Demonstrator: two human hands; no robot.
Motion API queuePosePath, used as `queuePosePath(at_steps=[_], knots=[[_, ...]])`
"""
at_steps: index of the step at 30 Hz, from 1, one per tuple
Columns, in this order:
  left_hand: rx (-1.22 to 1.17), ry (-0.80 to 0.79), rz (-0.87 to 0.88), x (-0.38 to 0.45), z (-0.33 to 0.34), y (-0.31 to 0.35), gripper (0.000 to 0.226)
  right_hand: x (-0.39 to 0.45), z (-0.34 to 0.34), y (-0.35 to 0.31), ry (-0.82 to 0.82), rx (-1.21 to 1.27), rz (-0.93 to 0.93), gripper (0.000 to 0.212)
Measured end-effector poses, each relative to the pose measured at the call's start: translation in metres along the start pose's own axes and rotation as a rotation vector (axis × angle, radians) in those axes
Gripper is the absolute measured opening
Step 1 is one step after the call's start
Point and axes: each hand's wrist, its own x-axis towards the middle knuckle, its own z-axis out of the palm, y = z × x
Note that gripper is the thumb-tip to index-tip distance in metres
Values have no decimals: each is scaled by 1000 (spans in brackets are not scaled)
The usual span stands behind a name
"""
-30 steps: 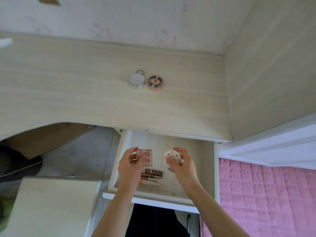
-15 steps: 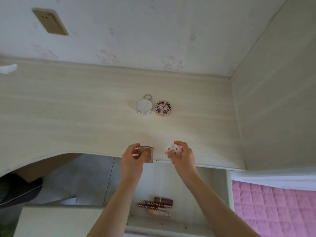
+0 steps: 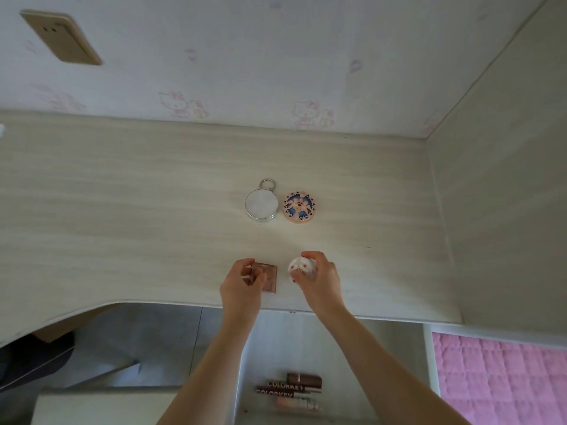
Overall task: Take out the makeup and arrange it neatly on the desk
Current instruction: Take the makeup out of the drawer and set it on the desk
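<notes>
Silver tin, patterned compact, possibly lipsticks below

A tan plastic wall socket sits on the cartoon-cat-printed wallpaper; a pink quilted bedspread lies at lower right.

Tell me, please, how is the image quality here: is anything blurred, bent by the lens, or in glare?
Head view: soft, even light, no harsh glare. The silver round compact and patterned compact on the desk look sharp. The wide lens bows the desk's edges. The tubes in the drawer near the bottom edge are slightly smeared.
</notes>
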Motion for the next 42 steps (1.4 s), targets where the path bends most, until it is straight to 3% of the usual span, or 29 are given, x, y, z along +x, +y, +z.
queuePosePath(at_steps=[14, 18, 23, 42], knots=[[267, 18, 222, -1, 0, -10, 39, 0, -5, 13, 66, -280, -114, 41], [454, 92, 467, -12, -1, -12, 38, -6, -7, 14, 79, -381, -236, 50], [628, 33, 756, -26, 3, -28, 44, -25, -8, 19, 62, -545, -498, 55], [587, -32, 733, 25, 6, 2, 38, 14, 7, -12, 39, -516, -498, 49]])
